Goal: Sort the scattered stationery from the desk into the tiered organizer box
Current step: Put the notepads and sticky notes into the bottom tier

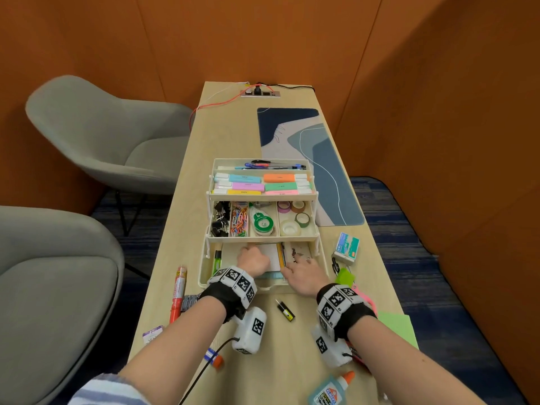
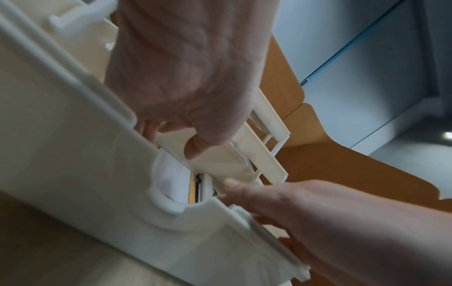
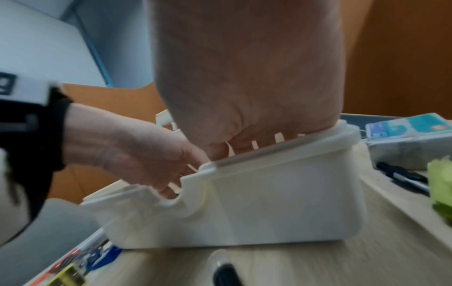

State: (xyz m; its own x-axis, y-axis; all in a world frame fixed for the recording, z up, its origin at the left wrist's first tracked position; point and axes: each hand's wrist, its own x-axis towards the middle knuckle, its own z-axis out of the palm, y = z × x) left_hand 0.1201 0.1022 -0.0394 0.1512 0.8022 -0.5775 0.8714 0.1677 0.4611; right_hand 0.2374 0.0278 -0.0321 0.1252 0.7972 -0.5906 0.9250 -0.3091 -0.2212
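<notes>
The cream tiered organizer box [image 1: 203, 276] stands open on the desk, with pens and highlighters in the top tiers and clips and tapes in the middle tier. Both hands reach into its bottom compartment. My left hand [image 1: 253, 257] has its fingers curled at the edge of a white notepad [image 1: 271, 255]. My right hand [image 1: 304, 273] lies with spread fingers on a printed notebook [image 1: 298, 252]. In the left wrist view, the left hand [image 2: 190, 77] dips behind the box wall [image 2: 73, 154]. The right wrist view shows my right hand [image 3: 244, 77] inside the box [image 3: 269, 203]; its fingertips are hidden.
Loose on the desk are a red tube [image 1: 178, 293], a small black and yellow item [image 1: 285, 310], a glue stick [image 1: 214, 358], a glue bottle [image 1: 330, 388], a staples box [image 1: 346, 248], green sticky notes [image 1: 344, 276] and green paper [image 1: 400, 328]. Grey chairs [image 1: 87, 135] stand left.
</notes>
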